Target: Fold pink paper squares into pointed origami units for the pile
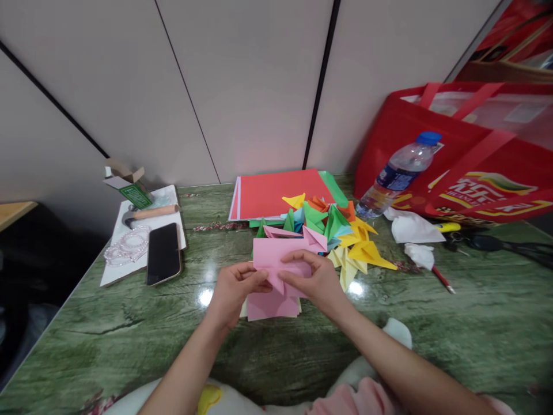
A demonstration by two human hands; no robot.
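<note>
Sheet of pink paper [268, 251], rectangular w/ a pointed folded flap near its lower middle, held up at ctr in both bare hands, over a green streaked tabletop [194, 340]. L hand [232, 292]: partly closed, fingers curled, thumb & fingertips gripping the sheet's L side, thumb tip close to the flap. R hand [320, 282]: half open, loosely arched, grasping the R side w/ thumb & a bent finger on the front face; its other fingers can't be made out. Directly under the hands, flat pink paper [268, 308] w/ pale yellow edges showing beneath. Just beyond: a loose pile of pointed folded-paper shapes [326, 222] in green, yellow, orange, blue & pink, touching a flat stack of coloured paper w/ red on top [280, 193]. Far L: black rectangular phone [164, 253], pale pink beaded strands [127, 245], wooden-handled tool [155, 213] & open green-and-white cardboard box [135, 193]. R: clear plastic bottle w/ blue cap [400, 173], tilted beside a big red shopping bag [466, 144]; crumpled white tissue [412, 225] lies nearby.
</note>
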